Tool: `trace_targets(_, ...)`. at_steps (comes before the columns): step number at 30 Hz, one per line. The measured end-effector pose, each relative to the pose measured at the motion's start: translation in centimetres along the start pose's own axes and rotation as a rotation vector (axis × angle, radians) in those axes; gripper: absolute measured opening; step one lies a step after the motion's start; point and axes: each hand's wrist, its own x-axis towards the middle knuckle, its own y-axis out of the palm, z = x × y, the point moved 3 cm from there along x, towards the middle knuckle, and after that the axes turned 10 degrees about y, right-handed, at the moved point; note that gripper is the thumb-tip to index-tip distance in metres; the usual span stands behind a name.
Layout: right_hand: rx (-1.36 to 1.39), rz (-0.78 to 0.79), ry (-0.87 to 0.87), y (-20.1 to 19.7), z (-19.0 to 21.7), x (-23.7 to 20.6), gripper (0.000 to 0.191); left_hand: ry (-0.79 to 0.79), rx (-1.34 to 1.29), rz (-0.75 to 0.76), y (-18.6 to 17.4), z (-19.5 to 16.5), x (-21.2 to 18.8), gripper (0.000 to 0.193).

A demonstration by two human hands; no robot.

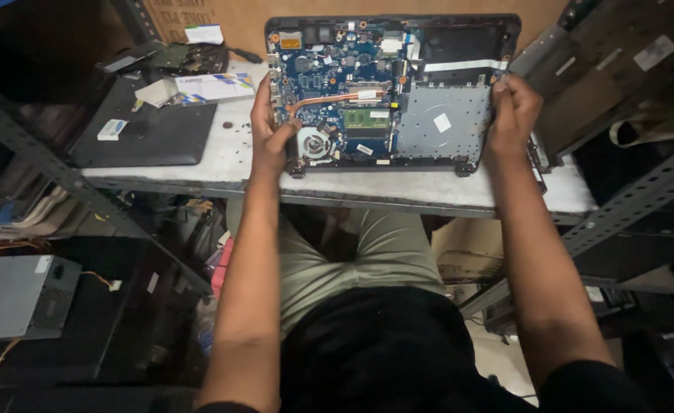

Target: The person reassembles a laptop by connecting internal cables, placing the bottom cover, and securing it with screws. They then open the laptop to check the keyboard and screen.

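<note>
An opened laptop base lies on the white worktop, its blue circuit board, copper heat pipe, round fan and silver drive bay exposed. My left hand grips the laptop's left edge, thumb resting on the board near the fan. My right hand clasps the right edge beside the silver drive bay. Both forearms reach up from the bottom of the view.
A closed dark laptop with a small white item on it lies left on the worktop, with a flat printed box and dark parts behind. Slotted metal shelf struts flank both sides. A grey metal box sits lower left.
</note>
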Motion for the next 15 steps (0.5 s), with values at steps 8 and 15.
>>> trace_targets(8, 0.086, -0.029, -0.014, 1.4, 0.0, 1.0, 0.027, -0.005, -0.058, -0.036, -1.0, 0.6, 1.3, 0.085)
trace_targets(15, -0.007, -0.068, -0.055, 1.3, -0.4, 1.8, 0.038, 0.028, -0.001, -0.020, -1.3, 1.4, 1.7, 0.081)
